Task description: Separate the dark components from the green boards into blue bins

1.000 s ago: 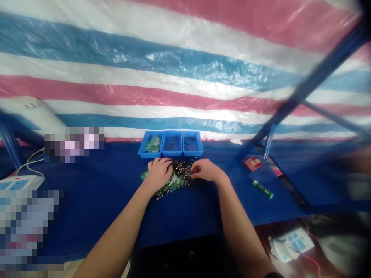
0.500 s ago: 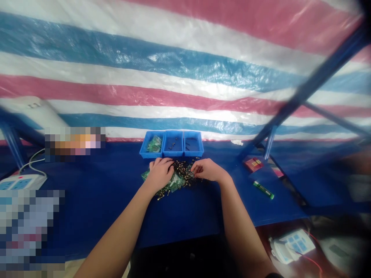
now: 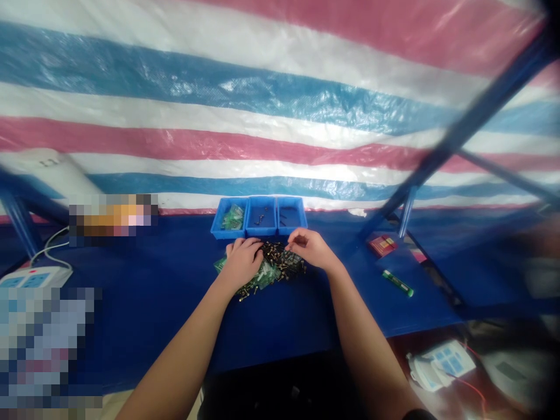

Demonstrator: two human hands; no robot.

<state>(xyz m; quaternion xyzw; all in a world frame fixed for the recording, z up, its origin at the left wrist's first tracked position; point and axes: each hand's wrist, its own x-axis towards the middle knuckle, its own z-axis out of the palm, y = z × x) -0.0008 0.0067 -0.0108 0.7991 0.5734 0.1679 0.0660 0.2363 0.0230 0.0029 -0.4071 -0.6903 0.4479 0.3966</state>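
A heap of small green boards and dark gold-tipped parts [image 3: 271, 270] lies on the blue table cloth [image 3: 144, 291]. My left hand [image 3: 240, 262] rests on the left side of the heap, fingers curled over the parts. My right hand [image 3: 308, 248] is lifted a little above the heap's right side, its fingertips pinched together on something too small to make out. Just behind the heap stand three joined blue bins [image 3: 261, 216]: the left one holds green boards, the other two hold a few dark parts.
A white power strip [image 3: 30, 277] with a cable lies at the left. A red pack [image 3: 382, 245] and a green lighter [image 3: 397, 283] lie to the right, beside slanted blue frame bars [image 3: 441, 151]. A striped tarpaulin [image 3: 262, 105] hangs behind the table.
My right hand has risen from the heap and moved slightly back toward the bins, fingers pinched. My left hand stays on the heap.
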